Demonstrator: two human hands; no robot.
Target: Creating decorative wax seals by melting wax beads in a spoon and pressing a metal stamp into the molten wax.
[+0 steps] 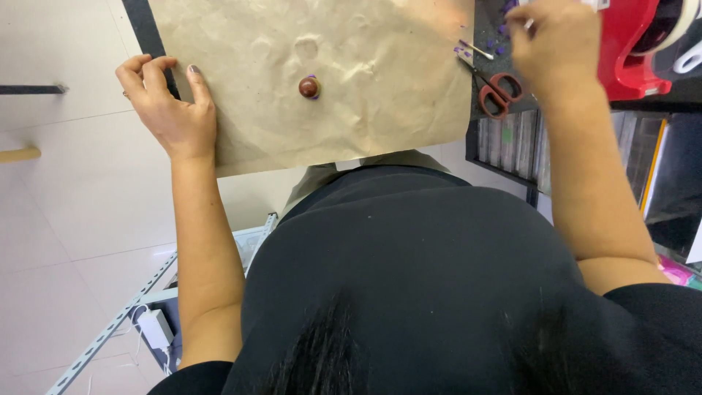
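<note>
Your black top (409, 292) fills the lower frame, nearest the lens, w/ dark hair at the bottom edge. Both forearms run up from it to the work surface.

Left hand (170, 108): rests on the left edge of the brown paper sheet (322, 44). Thumb lies flat on the paper; the other fingers (135, 69) are curled together over the sheet's edge, onto the dark table edge (139, 22). Grip looks like a hold-down, thumb on top, not a pinch.

Paper sheet: wrinkled, spread flat, near edge overhangs the table toward you. Approx. at its centre sits a small round brown knob-like object (308, 87) w/ a bit of purple at its rim. Neither hand touches it; it sits between them, closer to the left.

Right hand (552, 40): at the top right, off the paper, over the dark surface. Fingers bunched at the top; blurred, so can't tell what, if anything, they pinch.

Just left of that hand: red-handled scissors (493, 88), lying flat beside the paper's right edge, plus a thin white stick (479, 50) and small purple bits (501, 33). Right of the hand: red tape dispenser (629, 51). Below the table: metal shelf rail (146, 292), pale tiled floor (66, 205).
</note>
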